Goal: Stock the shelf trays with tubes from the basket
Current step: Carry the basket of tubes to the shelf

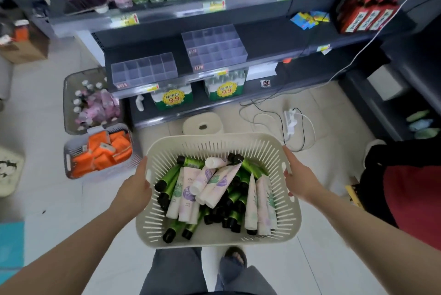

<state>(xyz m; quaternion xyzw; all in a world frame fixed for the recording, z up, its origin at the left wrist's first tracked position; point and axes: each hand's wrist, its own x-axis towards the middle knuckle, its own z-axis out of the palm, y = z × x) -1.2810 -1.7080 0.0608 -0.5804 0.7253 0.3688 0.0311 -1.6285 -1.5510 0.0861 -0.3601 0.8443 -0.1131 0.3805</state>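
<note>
Far left, floor: a grey bin (66, 104) of bottles and a bin of orange packs (67, 149), both off the task.
Left tray (144, 69): a clear divided tray at the front edge of the shelf, ahead and left of the basket. It is nearer the left hand than the right.
Left hand (137, 189): holds the basket's left rim, thumb lying along the top edge. Its fingers go under the rim and are hidden.
Basket (214, 149): a pale slotted basket carried between both hands over the person's legs, short of the shelf.
Green tubes (170, 181): black-capped and piled in the basket. Most have their long axis running from the person toward the shelf, and some lie slanted.
Pale tubes (214, 182): lie on top of the green ones, several crossed at an angle.
Right tray (214, 49): a clear stepped tray set further back on the shelf, about straight ahead of the basket's middle.
Right hand (299, 180): grips the right rim, fingers curled at the handle slot.
Coming move, as I judge it: both hands are taken, so one must let go, or the basket must be set down, before any tube is picked.
Hard to tell: the tray cells look empty, but clear plastic and blur leave that unsure. The lower layer of tubes is covered, and the tube labels are unreadable.
</note>
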